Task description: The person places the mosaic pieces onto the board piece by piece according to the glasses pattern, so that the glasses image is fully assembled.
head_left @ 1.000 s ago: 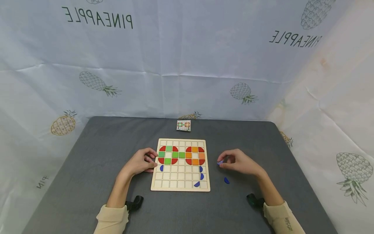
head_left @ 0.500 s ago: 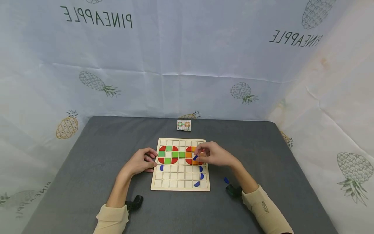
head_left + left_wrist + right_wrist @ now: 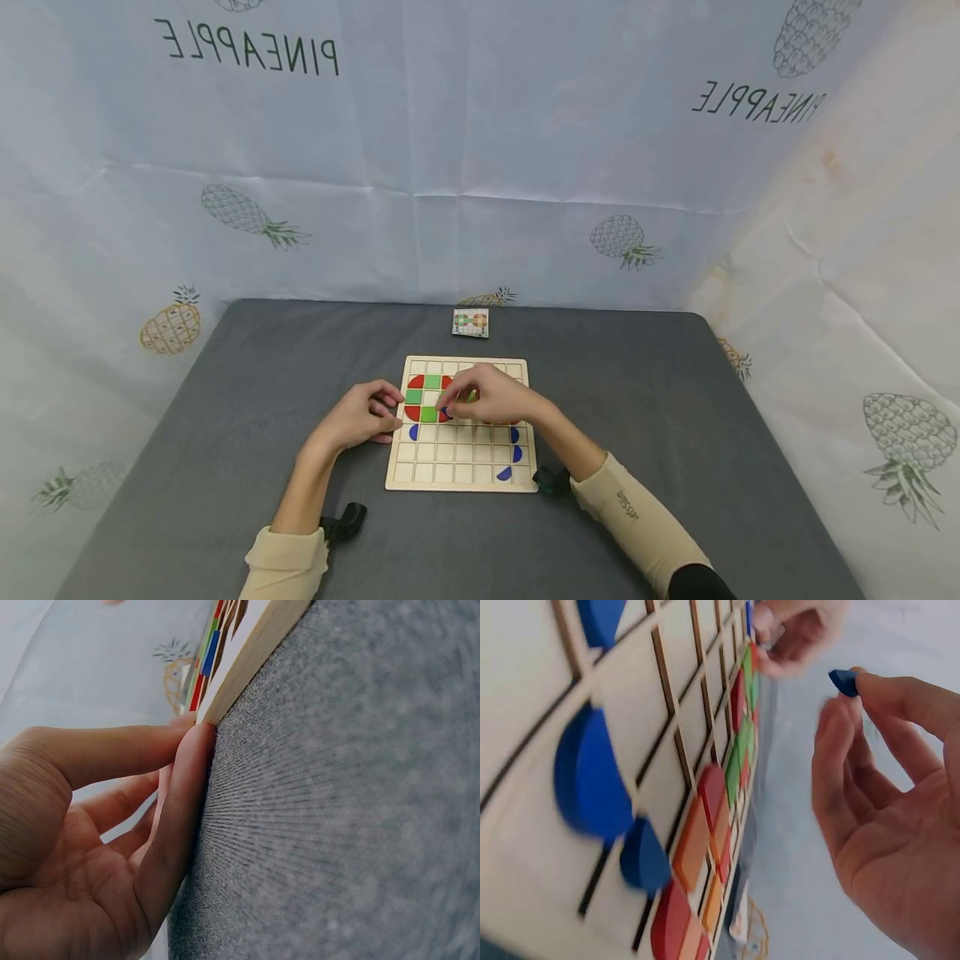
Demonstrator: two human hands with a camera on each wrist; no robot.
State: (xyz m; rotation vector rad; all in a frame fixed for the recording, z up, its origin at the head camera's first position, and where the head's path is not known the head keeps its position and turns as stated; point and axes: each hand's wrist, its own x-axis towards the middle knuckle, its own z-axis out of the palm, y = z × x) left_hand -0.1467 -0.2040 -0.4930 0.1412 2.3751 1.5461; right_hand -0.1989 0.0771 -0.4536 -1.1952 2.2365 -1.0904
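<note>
A blue half-round tile (image 3: 844,682) is pinched between the thumb and fingertips of my right hand (image 3: 491,395), over the middle of the gridded wooden board (image 3: 446,473). My left hand (image 3: 363,412) rests at the board's left edge. In the left wrist view its relaxed thumb and fingers (image 3: 193,769) touch that edge. Red and green tiles (image 3: 432,382) make a rounded shape on the board's left; my right hand covers much of the orange and red shape. Below, one blue half-round tile (image 3: 413,432) lies at left and several (image 3: 517,454) at right.
A small pattern card (image 3: 470,322) stands behind the board near the back edge of the grey-covered table (image 3: 337,333). Black wrist devices (image 3: 345,523) sit at both forearms. A pineapple-print cloth (image 3: 480,125) hangs behind the table.
My right hand has carried the blue tile from right of the board leftward over its middle. The loose blue tile on the table is now hidden by the right arm. My left hand stays.
</note>
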